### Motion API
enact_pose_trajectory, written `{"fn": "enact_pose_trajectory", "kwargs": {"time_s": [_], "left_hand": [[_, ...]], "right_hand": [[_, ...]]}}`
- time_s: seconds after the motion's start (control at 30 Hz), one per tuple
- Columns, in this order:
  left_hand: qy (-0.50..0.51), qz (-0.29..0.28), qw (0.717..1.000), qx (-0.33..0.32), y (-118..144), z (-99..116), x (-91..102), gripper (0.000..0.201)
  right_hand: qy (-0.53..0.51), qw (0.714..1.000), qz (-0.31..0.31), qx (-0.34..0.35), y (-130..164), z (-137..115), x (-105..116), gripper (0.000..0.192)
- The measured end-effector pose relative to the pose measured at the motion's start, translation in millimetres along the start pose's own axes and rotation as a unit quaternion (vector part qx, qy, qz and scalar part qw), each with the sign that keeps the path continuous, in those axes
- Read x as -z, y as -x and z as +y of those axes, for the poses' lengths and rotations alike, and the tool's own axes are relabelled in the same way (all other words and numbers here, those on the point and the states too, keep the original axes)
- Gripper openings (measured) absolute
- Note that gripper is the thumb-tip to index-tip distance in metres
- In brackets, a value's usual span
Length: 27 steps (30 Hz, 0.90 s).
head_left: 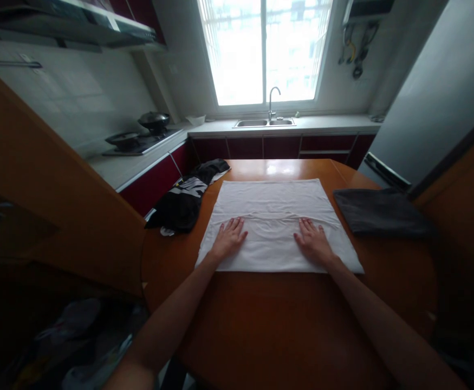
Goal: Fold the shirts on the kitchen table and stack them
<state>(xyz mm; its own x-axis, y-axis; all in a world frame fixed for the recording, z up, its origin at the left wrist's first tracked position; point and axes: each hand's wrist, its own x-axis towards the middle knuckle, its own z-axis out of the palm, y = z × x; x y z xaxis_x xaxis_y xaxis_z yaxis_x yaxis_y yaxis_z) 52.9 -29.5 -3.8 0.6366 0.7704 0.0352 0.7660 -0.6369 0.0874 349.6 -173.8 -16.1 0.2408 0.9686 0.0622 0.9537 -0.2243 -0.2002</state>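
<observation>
Visibly, a table (pixel 269 319) is part-covered by a white cloth (pixel 271 241), lying beneath the left hand (pixel 229 238) and right hand (pixel 313 242). Outside the right, a grey cloth (pixel 383 214) is noted; outside the left, a black garment (pixel 180 205). Both hands are spread, nothing pinched. Smoothing is judged in hand; even pressure seems needed next.

Bright window (pixel 233 54) (almost pure white) above a pale counter (pixel 330 122) and maroon cabinets (pixel 245 148).
</observation>
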Motion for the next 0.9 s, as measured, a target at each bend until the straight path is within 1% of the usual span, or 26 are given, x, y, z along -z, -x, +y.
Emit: {"fn": "enact_pose_trajectory", "kwargs": {"time_s": [0.17, 0.27, 0.33, 0.4, 0.47, 0.53, 0.57, 0.63, 0.7, 0.73, 0.8, 0.9], "left_hand": [[-0.002, 0.006, 1.0, 0.016, 5, -31, -4.1, 0.057], [-0.005, 0.009, 0.999, 0.034, 9, -45, -2.0, 0.057], [-0.003, 0.007, 0.999, 0.045, 11, -49, 2.2, 0.057], [0.0, 0.01, 0.998, 0.057, 15, -47, 6.3, 0.057], [0.0, 0.032, 0.998, 0.053, 20, -37, 7.5, 0.059], [-0.001, 0.061, 0.998, 0.015, 27, -22, 4.4, 0.06], [-0.001, 0.069, 0.998, -0.012, 31, -14, 1.4, 0.061], [0.0, 0.062, 0.997, -0.051, 39, -1, -5.5, 0.061], [0.0, 0.043, 0.997, -0.056, 45, 6, -10.8, 0.061], [-0.001, 0.036, 0.998, -0.053, 48, 6, -12.0, 0.061], [-0.004, 0.029, 0.999, -0.045, 54, 0, -11.3, 0.062], [-0.017, 0.026, 0.999, -0.025, 66, -20, -5.7, 0.063]], "right_hand": [[0.033, 0.999, 0.022, -0.024, -3, 42, -4, 0.06], [0.041, 0.998, 0.036, -0.024, -2, 57, -6, 0.061], [0.047, 0.998, 0.048, -0.014, 0, 64, -5, 0.061], [0.053, 0.997, 0.061, -0.01, 4, 68, -1, 0.06], [0.056, 0.995, 0.08, -0.018, 9, 67, 3, 0.059], [0.054, 0.994, 0.096, -0.017, 17, 62, 5, 0.058], [0.051, 0.994, 0.095, -0.003, 21, 57, 6, 0.059], [0.04, 0.996, 0.067, 0.052, 30, 47, 5, 0.061], [0.031, 0.994, 0.032, 0.096, 36, 40, 3, 0.064], [0.029, 0.994, 0.021, 0.103, 38, 39, 2, 0.065], [0.028, 0.995, 0.019, 0.093, 41, 42, 2, 0.067], [0.038, 0.996, 0.027, 0.075, 43, 56, 5, 0.067]]}}
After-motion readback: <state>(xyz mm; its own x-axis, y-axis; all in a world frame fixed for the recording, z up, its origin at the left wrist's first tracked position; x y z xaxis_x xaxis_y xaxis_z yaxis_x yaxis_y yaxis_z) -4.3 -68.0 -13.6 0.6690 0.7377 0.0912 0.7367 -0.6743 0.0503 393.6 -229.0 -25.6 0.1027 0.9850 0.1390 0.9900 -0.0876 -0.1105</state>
